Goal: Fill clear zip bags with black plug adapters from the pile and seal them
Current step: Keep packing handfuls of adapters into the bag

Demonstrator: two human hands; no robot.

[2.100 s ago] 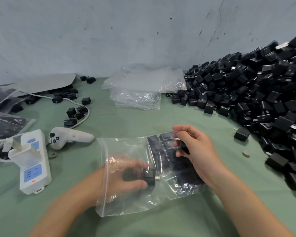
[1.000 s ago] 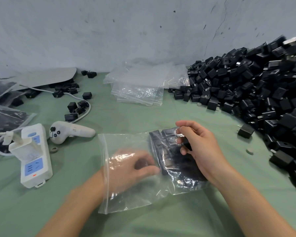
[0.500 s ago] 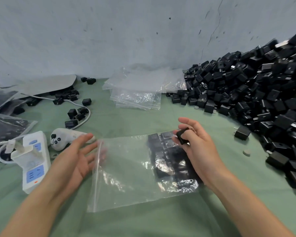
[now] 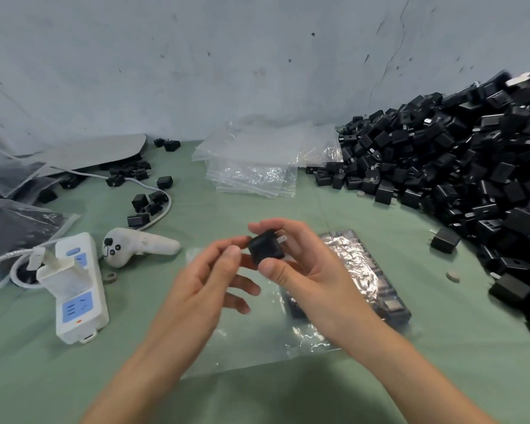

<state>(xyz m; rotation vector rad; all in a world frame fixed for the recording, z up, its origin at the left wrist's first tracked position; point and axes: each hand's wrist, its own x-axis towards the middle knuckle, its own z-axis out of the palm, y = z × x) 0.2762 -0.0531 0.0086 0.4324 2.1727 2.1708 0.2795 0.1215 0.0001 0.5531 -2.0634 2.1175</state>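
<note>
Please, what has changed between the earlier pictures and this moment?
The left hand came out of the zip bag and rose; the right hand lifted off the bag with one plug adapter. Both hands now pinch that adapter above the bag. The bag with its packed adapters, the pile and the power strip stayed in place.
</note>
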